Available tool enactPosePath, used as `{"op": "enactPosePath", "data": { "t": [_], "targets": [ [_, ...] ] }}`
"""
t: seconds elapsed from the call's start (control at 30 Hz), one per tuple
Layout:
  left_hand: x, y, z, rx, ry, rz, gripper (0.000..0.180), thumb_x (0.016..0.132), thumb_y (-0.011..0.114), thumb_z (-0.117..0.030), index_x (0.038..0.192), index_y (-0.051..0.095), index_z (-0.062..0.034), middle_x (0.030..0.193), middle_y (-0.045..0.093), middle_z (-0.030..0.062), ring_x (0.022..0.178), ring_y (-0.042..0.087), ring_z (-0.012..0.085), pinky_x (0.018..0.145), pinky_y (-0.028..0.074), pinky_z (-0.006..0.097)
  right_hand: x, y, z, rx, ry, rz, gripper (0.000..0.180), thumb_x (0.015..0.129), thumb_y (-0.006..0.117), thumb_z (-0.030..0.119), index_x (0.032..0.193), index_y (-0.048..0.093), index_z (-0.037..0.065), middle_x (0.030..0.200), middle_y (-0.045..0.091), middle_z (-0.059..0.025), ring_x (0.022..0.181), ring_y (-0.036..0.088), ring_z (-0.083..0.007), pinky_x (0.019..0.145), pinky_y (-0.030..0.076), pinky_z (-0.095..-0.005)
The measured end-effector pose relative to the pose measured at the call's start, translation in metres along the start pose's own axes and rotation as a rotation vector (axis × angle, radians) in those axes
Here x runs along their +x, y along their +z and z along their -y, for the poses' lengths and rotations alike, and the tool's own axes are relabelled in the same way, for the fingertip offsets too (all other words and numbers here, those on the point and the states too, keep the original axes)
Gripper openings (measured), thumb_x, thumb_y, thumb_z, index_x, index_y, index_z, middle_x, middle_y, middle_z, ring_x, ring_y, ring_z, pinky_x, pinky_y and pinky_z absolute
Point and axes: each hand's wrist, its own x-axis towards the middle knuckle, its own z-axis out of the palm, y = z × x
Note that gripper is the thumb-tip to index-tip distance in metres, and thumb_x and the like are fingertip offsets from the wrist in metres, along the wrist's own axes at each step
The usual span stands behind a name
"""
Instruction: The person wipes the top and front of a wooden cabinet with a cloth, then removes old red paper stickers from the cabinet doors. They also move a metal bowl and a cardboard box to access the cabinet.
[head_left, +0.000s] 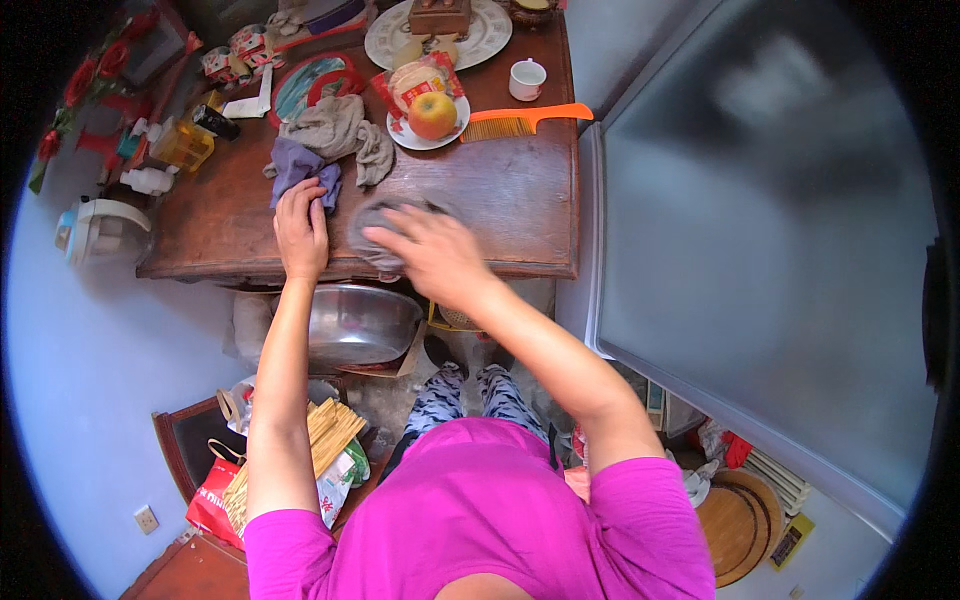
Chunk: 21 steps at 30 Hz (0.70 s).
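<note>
On the front of a dark red wooden table [480, 170], my right hand [435, 250] presses on a grey cloth [372, 235]; both are smeared by motion. My left hand [302, 230] is at the near edge of a crumpled purple cloth [298, 165], its fingers bent onto the fabric. A crumpled beige-grey cloth [335, 130] lies just behind the purple one. Behind my right hand stands a small white plate [418, 140] with an apple [433, 116] and a red-printed packet [415, 82]. An orange comb [530, 118] lies right of the plate.
A white cup [527, 80] and a large patterned plate [490, 30] stand farther back. Bottles [185, 148] crowd the left end, beside a clear-lidded appliance [105, 232]. Beneath the table is a steel basin [360, 325]. A large grey glossy panel [750, 220] rises at the right.
</note>
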Motion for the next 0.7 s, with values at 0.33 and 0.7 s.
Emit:
{"op": "enactPosePath", "data": {
  "t": [0.33, 0.7],
  "targets": [
    [0.000, 0.002, -0.011, -0.006, -0.041, -0.003, 0.016, 0.098, 0.054, -0.006, 0.108, 0.067, -0.0048, 0.123, 0.067, 0.0122, 0.117, 0.060, 0.0320, 0.104, 0.043, 0.042, -0.077, -0.106, -0.072, -0.145, 0.252, 0.050, 0.072, 0.075, 0.067, 0.000, 0.142, 0.056, 0.023, 0.150, 0.054, -0.0102, 0.144, 0.045, -0.0331, 0.112, 0.042, -0.0500],
    [-0.001, 0.014, 0.014, -0.022, -0.025, -0.032, 0.016, 0.101, 0.051, -0.009, 0.106, 0.066, -0.0050, 0.122, 0.067, 0.0115, 0.117, 0.060, 0.0309, 0.102, 0.044, 0.041, 0.005, 0.023, 0.000, 0.048, -0.194, -0.009, 0.059, 0.082, 0.065, 0.010, 0.136, 0.062, 0.032, 0.146, 0.057, -0.0063, 0.136, 0.053, -0.0296, 0.101, 0.048, -0.0451]
  ]
}}
